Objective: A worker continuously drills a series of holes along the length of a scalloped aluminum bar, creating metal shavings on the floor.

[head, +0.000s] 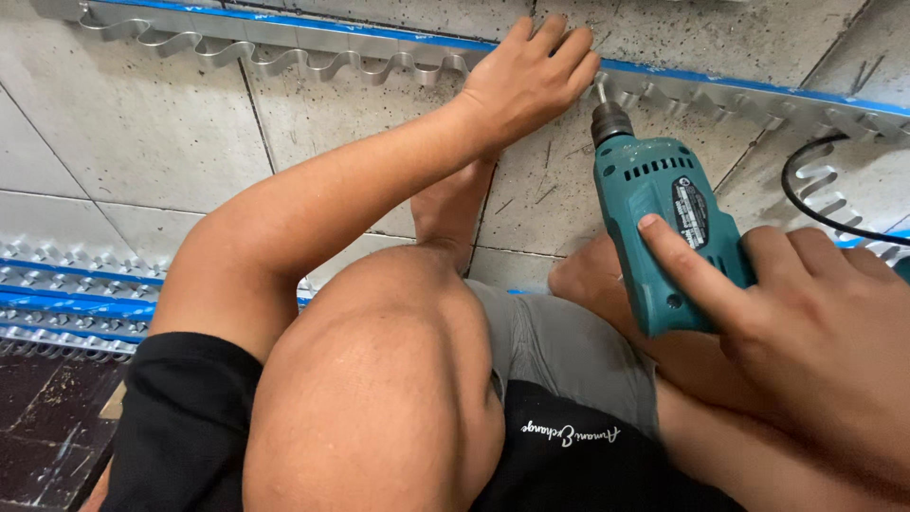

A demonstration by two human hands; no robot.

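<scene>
My right hand [806,322] grips a teal electric drill [664,228], index finger stretched along its body. The drill's bit points at a long metal strip [313,52] with a blue-taped edge and wavy cut-outs, which lies across the tiled floor at the top. My left hand [531,76] presses flat on that strip, just left of the bit. My bent knee [379,379] fills the middle of the view, and my bare feet rest on the tiles under my left arm.
More blue-edged metal strips [66,294] are stacked on the floor at the left. A black power cord [806,190] loops across the tiles at the right. Dark flooring [38,427] shows at the lower left.
</scene>
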